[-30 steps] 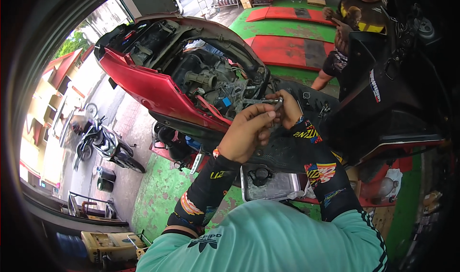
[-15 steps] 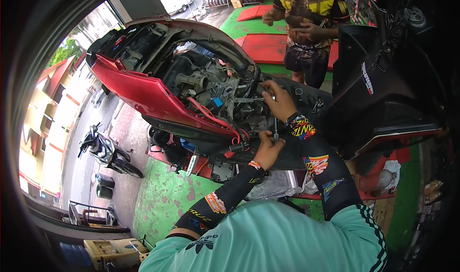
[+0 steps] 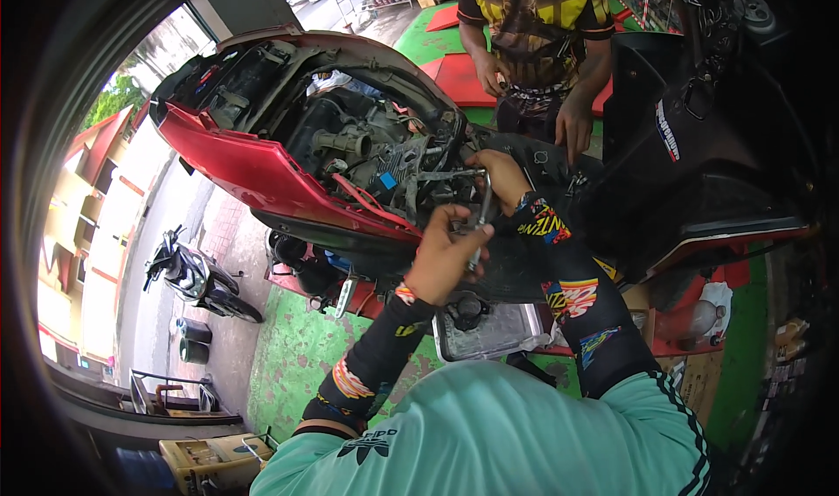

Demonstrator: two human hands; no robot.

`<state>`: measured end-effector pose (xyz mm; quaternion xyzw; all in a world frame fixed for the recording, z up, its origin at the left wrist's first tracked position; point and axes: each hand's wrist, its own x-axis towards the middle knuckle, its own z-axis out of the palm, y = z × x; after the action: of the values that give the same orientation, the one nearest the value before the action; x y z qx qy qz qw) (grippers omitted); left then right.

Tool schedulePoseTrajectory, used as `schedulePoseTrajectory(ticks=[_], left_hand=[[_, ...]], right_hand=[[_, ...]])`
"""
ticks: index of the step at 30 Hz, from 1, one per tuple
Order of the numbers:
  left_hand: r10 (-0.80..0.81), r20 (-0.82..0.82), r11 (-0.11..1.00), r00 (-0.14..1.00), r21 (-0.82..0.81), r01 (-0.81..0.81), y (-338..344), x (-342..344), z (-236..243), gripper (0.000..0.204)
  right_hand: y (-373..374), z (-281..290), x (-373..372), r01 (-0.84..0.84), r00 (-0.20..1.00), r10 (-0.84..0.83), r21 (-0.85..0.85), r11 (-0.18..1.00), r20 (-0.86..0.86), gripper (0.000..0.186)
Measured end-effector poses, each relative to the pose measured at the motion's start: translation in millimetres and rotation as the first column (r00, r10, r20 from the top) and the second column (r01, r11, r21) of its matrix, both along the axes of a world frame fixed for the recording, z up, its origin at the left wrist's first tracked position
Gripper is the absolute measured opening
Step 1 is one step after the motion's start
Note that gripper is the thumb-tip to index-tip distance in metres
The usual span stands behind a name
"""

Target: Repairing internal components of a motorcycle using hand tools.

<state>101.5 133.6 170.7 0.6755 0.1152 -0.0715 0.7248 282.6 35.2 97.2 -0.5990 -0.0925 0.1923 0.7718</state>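
A slim metal tool is held beside the exposed engine, its lower end clasped by the left hand, fingers curled, its upper end by the bent right hand; both forearms are stretched forward.

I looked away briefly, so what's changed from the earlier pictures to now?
The co-worker moved leftward, lowering one hand toward the scooter's footboard. In the last half second, the person's left hand moved up and left, and the lower end of the metal tool swung left. The right hand stays near its top; parked motorcycle and tray stayed put.
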Motion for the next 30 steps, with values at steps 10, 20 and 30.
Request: schedulePoseTrajectory(ticks=[10, 20, 30], left_hand=[[-0.074, 0.105, 0.991, 0.992, -0.104, 0.085, -15.8, -5.9, -58.1, 0.055], [-0.230, 0.234, 0.876, 0.945, 0.473, 0.096, -35.6, 56.4, -148.4, 0.064], [-0.133, 0.202, 0.958, 0.970, 0.277, 0.074, -27.7, 37.5, -112.5, 0.063]], right_hand=[[-23.8, -11.3, 3.3, 0.024, 0.999, -0.025, 0.041, 0.999, 0.032, 0.024], [-32.6, -63.1, 47.3, 0.120, 0.992, -0.119, -0.021, 0.993, 0.036, 0.023], [-20.3, -65.0, 57.1, -0.013, 1.000, 0.013, -0.011, 1.000, -0.011, 0.026]])
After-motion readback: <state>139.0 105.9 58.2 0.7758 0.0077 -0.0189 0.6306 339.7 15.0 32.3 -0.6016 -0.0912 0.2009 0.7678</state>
